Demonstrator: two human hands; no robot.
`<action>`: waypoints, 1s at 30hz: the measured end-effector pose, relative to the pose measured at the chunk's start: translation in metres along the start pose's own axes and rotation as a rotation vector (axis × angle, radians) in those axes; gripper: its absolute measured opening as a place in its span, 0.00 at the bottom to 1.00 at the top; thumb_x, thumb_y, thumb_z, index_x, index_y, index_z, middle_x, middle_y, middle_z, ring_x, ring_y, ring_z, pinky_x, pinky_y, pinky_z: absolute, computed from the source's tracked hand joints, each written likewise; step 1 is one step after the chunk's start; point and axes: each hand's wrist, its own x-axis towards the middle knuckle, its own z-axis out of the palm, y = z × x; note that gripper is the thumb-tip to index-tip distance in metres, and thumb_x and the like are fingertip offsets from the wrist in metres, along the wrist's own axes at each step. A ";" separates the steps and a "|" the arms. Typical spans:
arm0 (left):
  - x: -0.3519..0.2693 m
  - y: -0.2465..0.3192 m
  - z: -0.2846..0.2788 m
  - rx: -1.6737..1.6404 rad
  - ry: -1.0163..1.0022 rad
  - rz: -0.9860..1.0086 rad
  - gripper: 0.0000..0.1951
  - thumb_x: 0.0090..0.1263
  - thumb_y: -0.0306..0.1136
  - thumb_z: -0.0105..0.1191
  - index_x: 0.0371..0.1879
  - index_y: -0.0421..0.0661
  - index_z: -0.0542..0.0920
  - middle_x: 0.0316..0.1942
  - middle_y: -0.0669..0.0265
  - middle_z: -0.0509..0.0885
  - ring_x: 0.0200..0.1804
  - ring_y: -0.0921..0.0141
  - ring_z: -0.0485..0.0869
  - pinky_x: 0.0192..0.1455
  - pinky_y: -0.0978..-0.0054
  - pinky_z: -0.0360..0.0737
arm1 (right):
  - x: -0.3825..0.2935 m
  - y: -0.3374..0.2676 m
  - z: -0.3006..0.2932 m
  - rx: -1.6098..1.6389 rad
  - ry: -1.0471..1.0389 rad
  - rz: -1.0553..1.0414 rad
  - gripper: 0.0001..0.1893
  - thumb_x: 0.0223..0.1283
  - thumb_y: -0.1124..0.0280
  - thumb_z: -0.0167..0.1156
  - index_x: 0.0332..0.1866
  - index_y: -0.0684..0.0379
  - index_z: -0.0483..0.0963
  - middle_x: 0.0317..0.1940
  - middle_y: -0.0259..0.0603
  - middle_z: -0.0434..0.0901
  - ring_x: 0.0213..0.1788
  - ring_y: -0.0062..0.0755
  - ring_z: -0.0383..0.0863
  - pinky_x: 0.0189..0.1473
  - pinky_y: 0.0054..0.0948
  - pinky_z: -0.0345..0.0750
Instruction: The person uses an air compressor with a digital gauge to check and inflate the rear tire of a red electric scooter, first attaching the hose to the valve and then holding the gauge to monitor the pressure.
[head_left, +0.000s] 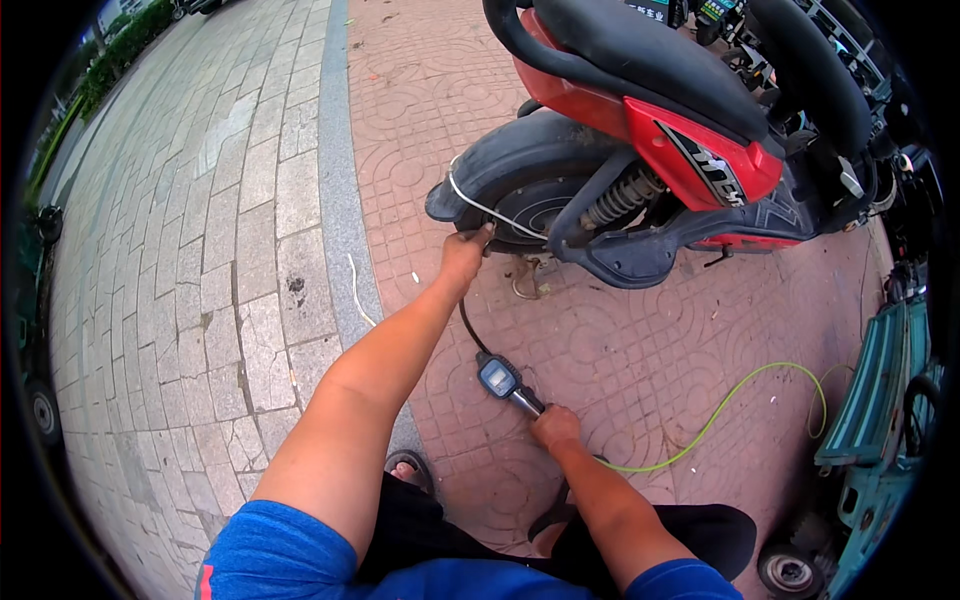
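My right hand (556, 427) is wrapped around the metal grip of a tyre inflator gun with a digital gauge (498, 376). A short black hose (469, 327) curves up from the gauge and passes behind my left wrist. Down at the lower part of the scooter's rear wheel (536, 210), my left hand (466, 251) pinches the hose end against the rim; the fingers hide the valve. The red electric scooter (697, 150) stands upright, a white cord (491, 208) looped around its rear mudguard. From behind my right hand a yellow-green air hose (712, 435) runs off to the right.
A teal cargo vehicle (870, 442) with a small wheel (789, 571) stands close on the right. Other parked scooters (739, 60) crowd the upper right. A loose white cord piece (356, 292) lies on the grey stone strip (341, 195) between the pavings.
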 end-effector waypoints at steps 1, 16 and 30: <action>0.001 -0.001 -0.002 0.001 -0.002 0.000 0.19 0.77 0.51 0.62 0.34 0.46 0.84 0.23 0.71 0.78 0.16 0.78 0.65 0.18 0.76 0.58 | -0.001 0.000 -0.001 -0.001 0.001 -0.003 0.21 0.62 0.57 0.59 0.50 0.63 0.87 0.51 0.59 0.88 0.57 0.54 0.88 0.62 0.44 0.83; 0.005 -0.004 -0.020 0.160 -0.107 0.075 0.25 0.77 0.53 0.61 0.40 0.37 0.89 0.24 0.66 0.84 0.22 0.77 0.76 0.26 0.75 0.74 | -0.003 0.000 0.000 0.002 0.003 -0.013 0.21 0.63 0.58 0.59 0.50 0.63 0.87 0.50 0.58 0.88 0.56 0.54 0.89 0.61 0.43 0.84; 0.022 0.030 -0.049 0.248 -0.158 0.637 0.31 0.58 0.33 0.80 0.61 0.41 0.83 0.56 0.61 0.89 0.54 0.67 0.86 0.59 0.65 0.83 | 0.000 0.001 0.002 0.012 0.005 -0.016 0.22 0.62 0.57 0.59 0.51 0.62 0.87 0.51 0.58 0.88 0.57 0.53 0.88 0.62 0.43 0.83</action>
